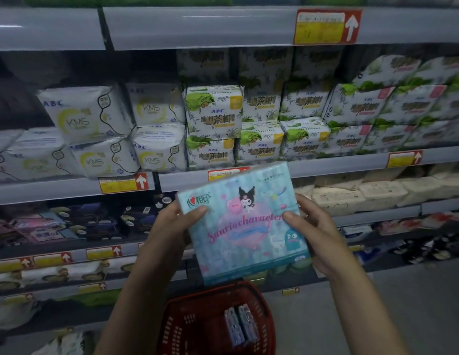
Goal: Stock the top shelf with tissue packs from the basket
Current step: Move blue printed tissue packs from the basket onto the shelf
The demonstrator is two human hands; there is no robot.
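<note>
A person's left hand (172, 221) grips one short end of a pale-blue tissue pack (245, 226), held above the red basket (177, 326) before the middle shelves. The right hand (315, 231) grips the other end, thumbs on the printed face. Its long axis runs side to side, right end tipped higher, face toward the camera. Two packs (240, 326) lie in the basket and the top shelf (402, 24) is overhead, so stocking looks unfinished.

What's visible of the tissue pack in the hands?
The tissue pack is a flat rectangular bundle in glossy plastic wrap, pale blue striped, with pink script and cartoon characters. It is held tilted in front of the shelves, above the red basket. The left hand grips its left edge and the right hand its right edge, thumbs on the front.
</note>
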